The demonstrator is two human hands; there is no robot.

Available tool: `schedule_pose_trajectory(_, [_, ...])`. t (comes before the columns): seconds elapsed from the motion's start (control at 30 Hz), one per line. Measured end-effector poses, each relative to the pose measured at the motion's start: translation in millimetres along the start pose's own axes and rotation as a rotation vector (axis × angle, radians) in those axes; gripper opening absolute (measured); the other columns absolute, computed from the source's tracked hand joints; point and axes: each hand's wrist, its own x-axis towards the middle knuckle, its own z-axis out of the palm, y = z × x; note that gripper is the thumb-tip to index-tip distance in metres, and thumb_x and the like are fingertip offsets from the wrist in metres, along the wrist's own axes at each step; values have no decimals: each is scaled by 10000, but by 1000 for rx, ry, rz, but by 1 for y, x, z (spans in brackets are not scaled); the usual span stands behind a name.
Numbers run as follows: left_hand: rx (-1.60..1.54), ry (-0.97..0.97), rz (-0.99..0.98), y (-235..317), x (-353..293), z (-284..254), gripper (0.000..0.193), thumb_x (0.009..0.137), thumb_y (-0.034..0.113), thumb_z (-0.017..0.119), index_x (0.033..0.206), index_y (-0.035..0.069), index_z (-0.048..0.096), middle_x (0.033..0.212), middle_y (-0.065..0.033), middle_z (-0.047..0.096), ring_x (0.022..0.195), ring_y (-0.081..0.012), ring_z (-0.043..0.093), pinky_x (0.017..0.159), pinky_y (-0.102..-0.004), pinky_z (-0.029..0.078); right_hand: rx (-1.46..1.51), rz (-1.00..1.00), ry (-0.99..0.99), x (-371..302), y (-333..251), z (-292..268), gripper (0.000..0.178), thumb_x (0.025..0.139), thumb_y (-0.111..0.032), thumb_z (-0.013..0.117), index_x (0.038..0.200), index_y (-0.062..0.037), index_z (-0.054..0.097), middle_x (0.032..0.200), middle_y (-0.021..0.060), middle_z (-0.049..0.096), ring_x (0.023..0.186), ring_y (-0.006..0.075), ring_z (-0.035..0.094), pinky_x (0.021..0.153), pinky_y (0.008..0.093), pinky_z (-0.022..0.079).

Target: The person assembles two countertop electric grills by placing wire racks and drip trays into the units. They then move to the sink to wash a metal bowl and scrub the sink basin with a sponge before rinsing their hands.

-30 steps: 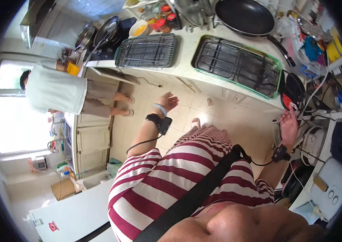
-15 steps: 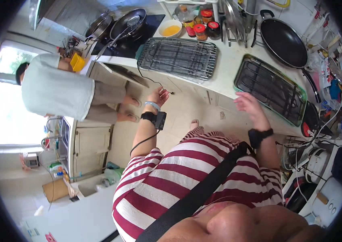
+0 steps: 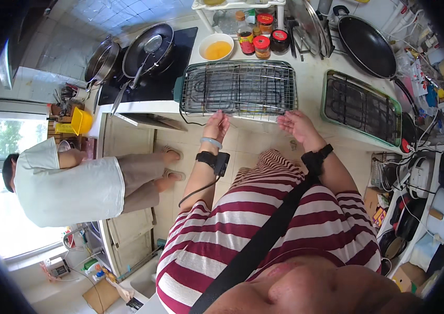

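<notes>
On the counter's front edge lies an electric grill [image 3: 179,90] with a wire rack [image 3: 237,83] over its dark heating coil. My left hand [image 3: 216,128] is closed, fingertips pinching the rack's near edge left of its middle. At the near right corner, my right hand [image 3: 298,127] has its fingertips closed on the same rack. A black cord [image 3: 188,121] hangs from the grill's left end and runs toward my left hand; its plug is hidden. A second green-rimmed grill [image 3: 363,107] rests on the counter to the right.
Behind the grill stand a bowl of yellow liquid [image 3: 216,48] and several sauce jars [image 3: 262,46]. Pans [image 3: 148,49] sit on the black stove at left; a frying pan [image 3: 367,46] leans at back right. Another person [image 3: 70,183] stands at left beside a yellow container [image 3: 81,121].
Both hands have come to the grill's near edge and closed on the wire rack; my right hand moved left. My view has shifted, and the other person appears lower in it.
</notes>
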Motion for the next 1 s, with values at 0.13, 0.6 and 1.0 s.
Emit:
schedule_pose_trajectory(0.13, [-24, 86, 42, 7, 2, -9, 127, 852, 183, 525, 949, 102, 532, 820, -27, 572, 699, -119, 560, 672, -268, 499, -116, -100, 36, -13, -6, 8, 269, 884, -173, 456, 1131, -65, 445, 959, 114, 604, 795, 163, 586, 607, 256, 448])
schedule_pose_trajectory(0.6, [1563, 606, 985, 33, -8, -18, 354, 684, 288, 680, 942, 71, 571, 895, -106, 574, 862, -273, 526, 761, -390, 417, 319, -422, -43, -69, -49, -58, 394, 897, -196, 431, 1257, -51, 362, 716, 1, 580, 468, 34, 347, 440, 193, 270])
schedule_pose_trajectory(1.0, [1678, 285, 927, 42, 10, -5, 317, 663, 353, 690, 908, 162, 629, 1015, -128, 479, 962, -326, 423, 861, -442, 331, 331, -742, -100, -171, -55, -153, 365, 927, -179, 369, 1262, -35, 345, 651, 8, 453, 415, 34, 262, 404, 170, 243])
